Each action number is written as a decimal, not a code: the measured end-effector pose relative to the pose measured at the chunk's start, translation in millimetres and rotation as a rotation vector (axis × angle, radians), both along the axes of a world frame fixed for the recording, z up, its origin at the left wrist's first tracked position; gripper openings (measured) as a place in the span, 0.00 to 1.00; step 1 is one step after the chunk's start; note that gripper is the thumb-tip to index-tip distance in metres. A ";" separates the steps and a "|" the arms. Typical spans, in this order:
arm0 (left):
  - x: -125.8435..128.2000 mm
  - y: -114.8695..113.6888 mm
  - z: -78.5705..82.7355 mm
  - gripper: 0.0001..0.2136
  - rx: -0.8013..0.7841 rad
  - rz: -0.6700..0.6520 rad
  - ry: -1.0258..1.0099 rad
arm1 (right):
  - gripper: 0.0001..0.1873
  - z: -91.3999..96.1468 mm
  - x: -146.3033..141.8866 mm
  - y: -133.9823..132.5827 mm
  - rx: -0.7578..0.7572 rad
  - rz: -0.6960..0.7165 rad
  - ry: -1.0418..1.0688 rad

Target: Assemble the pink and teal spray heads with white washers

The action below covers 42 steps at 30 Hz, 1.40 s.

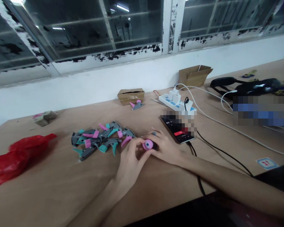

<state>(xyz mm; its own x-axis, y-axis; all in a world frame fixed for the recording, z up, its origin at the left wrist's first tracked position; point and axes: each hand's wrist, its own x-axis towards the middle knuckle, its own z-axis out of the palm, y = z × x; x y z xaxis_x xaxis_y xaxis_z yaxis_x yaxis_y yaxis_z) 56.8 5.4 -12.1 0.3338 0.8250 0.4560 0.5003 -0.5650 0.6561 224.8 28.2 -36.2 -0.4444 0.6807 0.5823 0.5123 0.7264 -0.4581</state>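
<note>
Both my hands meet over the table around one trigger sprayer head point(147, 144), whose round pink end with a small dark hole faces up toward me. My left hand point(131, 159) pinches the pink end between thumb and fingers. From the other side, my right hand point(167, 147) is wrapped round the dark body, which its fingers largely hide. Just left of them lies a pile of trigger sprayer heads point(101, 137), grey with pink or teal triggers and collars. Another grey and pink sprayer head point(137, 105) lies farther back.
A phone point(177, 129) with a black cable lies right of my hands. Behind it sits a white power strip point(176, 102) with plugs and cables. Two cardboard boxes, one small point(131, 96) and one larger point(194, 77), stand along the wall. A red plastic bag point(21, 154) lies left.
</note>
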 end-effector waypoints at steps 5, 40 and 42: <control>-6.2 -0.9 -1.2 0.06 0.105 -0.085 0.033 | 0.09 -0.2 -0.7 -3.9 -0.071 0.050 0.041; 2.8 -10.1 1.9 0.05 -0.243 0.020 -0.140 | 0.06 -1.7 -1.7 -6.8 0.066 -0.083 -0.108; 1.6 -8.1 2.7 0.05 -0.311 -0.024 -0.180 | 0.06 -3.1 -1.2 -6.0 0.069 -0.084 -0.106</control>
<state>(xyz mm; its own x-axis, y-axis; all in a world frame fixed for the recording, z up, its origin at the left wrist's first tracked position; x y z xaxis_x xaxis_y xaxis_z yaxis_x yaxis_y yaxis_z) 58.5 -2.6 -9.4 0.2915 0.9265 0.2380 0.3500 -0.3349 0.8748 223.6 22.2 -39.3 -0.4494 0.6780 0.5817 0.6154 0.7070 -0.3486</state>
